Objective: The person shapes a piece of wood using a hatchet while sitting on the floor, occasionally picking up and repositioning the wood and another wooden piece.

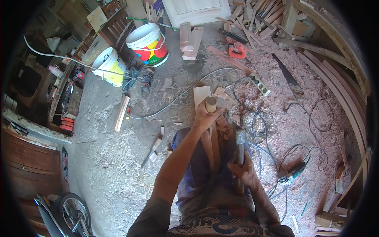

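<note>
Jutting above left hand (205, 118), wooden handle (211, 105), lower end unclear

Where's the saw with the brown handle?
In the head view, the saw lies on the floor at the upper right, between the power strip and the long boards.

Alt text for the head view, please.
The left hand grips a pale, round-ended wooden handle; the right hand holds a long, narrow, greyish tool. Nearby are a dark-bladed handsaw and a multicoloured plastic bucket on the shaving-strewn floor.
</note>
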The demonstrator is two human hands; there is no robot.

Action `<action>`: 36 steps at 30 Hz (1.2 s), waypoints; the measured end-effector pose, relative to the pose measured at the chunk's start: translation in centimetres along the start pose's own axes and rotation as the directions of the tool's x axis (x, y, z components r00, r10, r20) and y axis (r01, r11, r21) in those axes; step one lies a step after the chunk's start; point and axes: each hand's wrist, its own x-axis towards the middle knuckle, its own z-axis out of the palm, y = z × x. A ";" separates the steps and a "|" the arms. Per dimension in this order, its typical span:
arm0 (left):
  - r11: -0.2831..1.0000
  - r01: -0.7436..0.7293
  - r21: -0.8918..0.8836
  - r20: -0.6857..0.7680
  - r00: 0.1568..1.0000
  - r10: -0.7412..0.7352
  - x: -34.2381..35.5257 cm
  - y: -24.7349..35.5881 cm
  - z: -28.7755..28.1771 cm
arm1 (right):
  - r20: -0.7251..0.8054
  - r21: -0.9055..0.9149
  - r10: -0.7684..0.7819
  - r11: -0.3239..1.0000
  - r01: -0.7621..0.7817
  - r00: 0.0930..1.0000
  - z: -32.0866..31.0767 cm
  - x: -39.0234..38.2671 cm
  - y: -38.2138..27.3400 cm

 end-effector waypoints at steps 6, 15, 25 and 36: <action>0.998 0.008 -0.065 0.116 0.993 -0.001 0.1 -0.7 -1.2 | -0.011 -0.168 0.022 0.986 -0.023 1.000 1.0 0.3 -1.2; 0.985 0.031 -0.170 0.135 0.991 -0.008 0.0 -1.5 -1.5 | 0.033 -0.461 -0.137 0.877 0.136 0.990 1.1 2.2 -3.1; 0.971 0.056 -0.231 0.063 0.997 -0.043 0.6 -3.8 -2.5 | 0.188 -0.646 -0.779 0.361 0.673 0.598 3.5 3.9 -19.3; 0.973 -0.230 -0.003 0.007 0.973 0.230 -0.9 -5.7 -2.2 | 0.407 -0.878 -0.338 0.111 0.465 0.849 2.2 9.0 -13.0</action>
